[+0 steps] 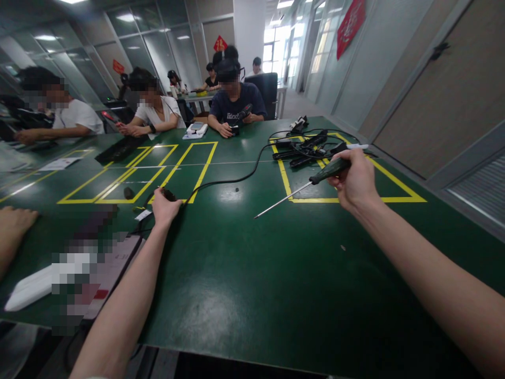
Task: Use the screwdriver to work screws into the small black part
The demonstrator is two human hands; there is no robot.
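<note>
My right hand (357,176) is closed around the dark green handle of a screwdriver (283,200). Its metal shaft points left and down, with the tip above the green table (252,273). A white pen-like thing (357,147) shows just above that hand; whether I hold it I cannot tell. On the left, my left hand (163,208) grips a small black object (169,195), partly hidden by the fingers. A black cable (232,180) runs from beside this hand to black parts (305,147) heaped inside a yellow-taped frame at the right.
Papers or a folder (118,263) and a white object (35,284) lie left of my left arm. Another person's hand (16,226) rests at the left edge. Across the table sits a person (236,102) holding a dark device. A white device (196,130) stands nearby.
</note>
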